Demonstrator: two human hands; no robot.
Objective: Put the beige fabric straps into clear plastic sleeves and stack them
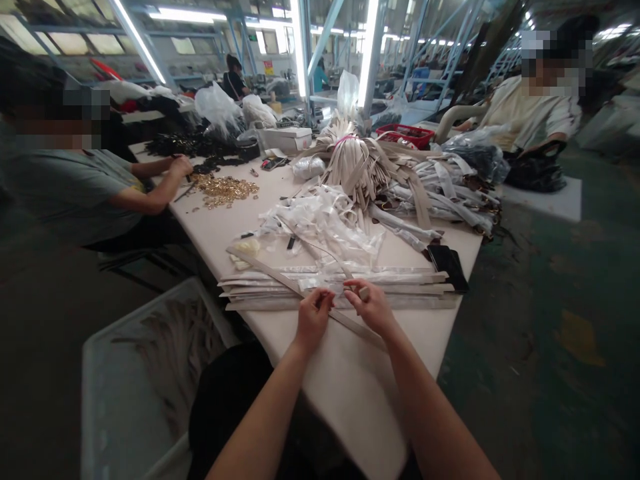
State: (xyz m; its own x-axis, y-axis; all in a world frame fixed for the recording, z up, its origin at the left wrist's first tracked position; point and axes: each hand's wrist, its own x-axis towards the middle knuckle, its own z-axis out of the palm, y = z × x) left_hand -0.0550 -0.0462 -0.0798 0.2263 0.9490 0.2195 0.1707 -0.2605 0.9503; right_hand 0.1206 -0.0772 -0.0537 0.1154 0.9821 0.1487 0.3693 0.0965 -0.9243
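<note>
Beige strap (354, 325): lay slantwise over wrapped strips (423, 289); seemed light, pliable, best pinched by its edges. Left hand (315, 317), at the strap, and right hand (369, 305): curled narrow; contents could not be told.

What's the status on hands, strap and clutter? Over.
Left hand, right hand: close together, grip unclear. Beige strap: lying diagonally. Plastic-wrapped strips: partly beneath it.

On the table (350, 393), strips (415, 289) lie before the strap bundle (353, 160).

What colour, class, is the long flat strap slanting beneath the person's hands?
The strap is greyish beige, clearest in the head view.
</note>
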